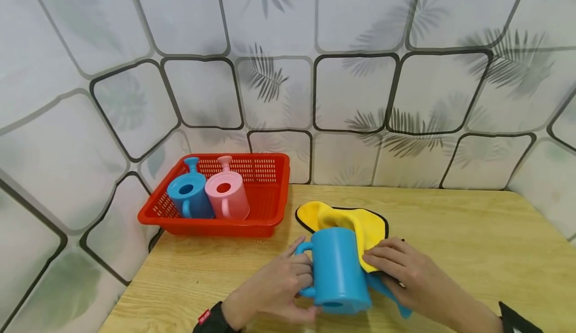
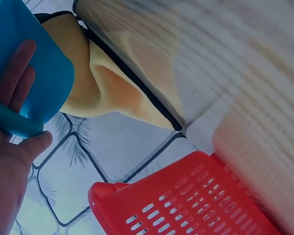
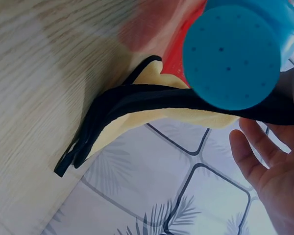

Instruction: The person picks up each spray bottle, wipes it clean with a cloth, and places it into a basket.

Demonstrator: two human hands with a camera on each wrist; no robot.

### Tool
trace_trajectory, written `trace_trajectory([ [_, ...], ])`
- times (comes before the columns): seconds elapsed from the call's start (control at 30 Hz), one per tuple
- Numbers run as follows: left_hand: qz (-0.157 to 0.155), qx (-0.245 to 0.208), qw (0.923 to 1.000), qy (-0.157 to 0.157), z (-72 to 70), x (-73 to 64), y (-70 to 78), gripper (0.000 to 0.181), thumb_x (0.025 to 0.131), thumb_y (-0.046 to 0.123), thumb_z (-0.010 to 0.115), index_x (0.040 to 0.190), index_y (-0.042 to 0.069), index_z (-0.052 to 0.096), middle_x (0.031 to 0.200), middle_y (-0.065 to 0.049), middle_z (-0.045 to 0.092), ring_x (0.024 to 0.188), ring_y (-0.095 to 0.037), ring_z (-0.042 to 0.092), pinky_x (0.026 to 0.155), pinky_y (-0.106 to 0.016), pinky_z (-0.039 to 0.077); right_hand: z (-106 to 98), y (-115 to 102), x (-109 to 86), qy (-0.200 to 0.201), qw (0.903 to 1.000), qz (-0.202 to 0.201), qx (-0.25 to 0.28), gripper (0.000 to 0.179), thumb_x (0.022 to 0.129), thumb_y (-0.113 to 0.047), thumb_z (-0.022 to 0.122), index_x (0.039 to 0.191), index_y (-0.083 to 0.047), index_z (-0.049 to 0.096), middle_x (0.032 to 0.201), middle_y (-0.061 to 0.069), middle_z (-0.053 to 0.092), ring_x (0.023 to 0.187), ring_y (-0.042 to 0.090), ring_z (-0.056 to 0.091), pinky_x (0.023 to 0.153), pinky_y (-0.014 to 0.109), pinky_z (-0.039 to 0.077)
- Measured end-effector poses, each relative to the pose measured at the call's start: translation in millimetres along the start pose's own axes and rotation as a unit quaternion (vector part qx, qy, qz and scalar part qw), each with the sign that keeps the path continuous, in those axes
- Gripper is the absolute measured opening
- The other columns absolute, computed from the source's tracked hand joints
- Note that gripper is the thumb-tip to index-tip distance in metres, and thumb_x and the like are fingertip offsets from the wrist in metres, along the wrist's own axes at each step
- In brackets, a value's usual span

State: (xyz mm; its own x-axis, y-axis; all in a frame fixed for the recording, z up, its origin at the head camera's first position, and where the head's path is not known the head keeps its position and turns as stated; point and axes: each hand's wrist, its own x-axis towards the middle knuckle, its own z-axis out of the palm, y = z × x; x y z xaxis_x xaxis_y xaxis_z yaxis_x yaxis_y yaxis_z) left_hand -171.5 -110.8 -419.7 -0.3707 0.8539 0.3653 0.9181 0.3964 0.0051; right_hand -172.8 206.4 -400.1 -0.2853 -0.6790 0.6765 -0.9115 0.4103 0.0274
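A blue toy watering can (image 1: 337, 268) is tipped on its side above the table, its handle toward the left. My left hand (image 1: 278, 284) grips it by that handle, with fingers through the loop and the thumb against the handle (image 2: 19, 122). A yellow cloth (image 1: 371, 225) with black edging drapes behind and along the can's right side. My right hand (image 1: 411, 273) holds the cloth between thumb and fingers, against the can near its spout (image 1: 390, 295). In the right wrist view the round, perforated spout head (image 3: 230, 58) faces the camera.
A red plastic basket (image 1: 225, 229) stands at the back left of the wooden table (image 1: 459, 228). Inside are another blue watering can (image 1: 191, 195) and a pink one (image 1: 229, 198), both upright. Patterned fabric (image 1: 355, 93) walls the table's back and sides.
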Motion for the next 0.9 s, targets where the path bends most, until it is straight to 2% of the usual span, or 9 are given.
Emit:
trace_trajectory([
  [0.3,-0.013,-0.007,0.9999,0.002,-1.0,-4.4,-4.4,0.027,0.09,0.045,0.069,0.078,0.021,0.063,0.074,0.013,0.056,0.087,-0.004,0.054,0.116,-0.059,0.04,-4.9,-14.4,-1.0,-0.015,0.9993,-0.034,0.004,0.04,0.109,-0.03,0.037,0.116,-0.015,0.074,0.111,-0.006,0.071,0.103,0.013,0.06,0.094,0.02,0.05],
  [0.57,-0.022,-0.013,0.9997,0.004,-3.3,-6.9,-7.7,0.025,0.088,0.043,0.072,0.079,0.021,0.064,0.075,0.012,0.059,0.088,-0.004,0.055,0.116,-0.06,0.039,-8.2,-21.2,2.9,-0.03,0.9973,-0.062,0.023,0.036,0.108,-0.03,0.039,0.12,-0.018,0.071,0.115,-0.008,0.069,0.102,0.012,0.06,0.09,0.018,0.052],
  [0.77,-0.025,-0.018,0.9995,0.0,-4.2,-8.0,-8.6,0.024,0.087,0.041,0.073,0.079,0.021,0.065,0.076,0.012,0.06,0.088,-0.004,0.055,0.116,-0.061,0.038,-6.9,-22.7,1.6,-0.032,0.997,-0.07,-0.004,0.037,0.11,-0.033,0.038,0.119,-0.02,0.072,0.113,-0.009,0.069,0.101,0.011,0.061,0.089,0.019,0.052],
  [0.9,-0.021,-0.017,0.9996,0.006,-5.2,-7.6,-8.5,0.022,0.086,0.04,0.074,0.08,0.021,0.065,0.076,0.012,0.061,0.087,-0.004,0.055,0.117,-0.061,0.038,-4.6,-18.2,2.3,-0.009,0.9966,-0.077,-0.03,0.04,0.11,-0.028,0.036,0.116,-0.016,0.074,0.11,-0.006,0.071,0.098,0.015,0.062,0.083,0.022,0.053],
])
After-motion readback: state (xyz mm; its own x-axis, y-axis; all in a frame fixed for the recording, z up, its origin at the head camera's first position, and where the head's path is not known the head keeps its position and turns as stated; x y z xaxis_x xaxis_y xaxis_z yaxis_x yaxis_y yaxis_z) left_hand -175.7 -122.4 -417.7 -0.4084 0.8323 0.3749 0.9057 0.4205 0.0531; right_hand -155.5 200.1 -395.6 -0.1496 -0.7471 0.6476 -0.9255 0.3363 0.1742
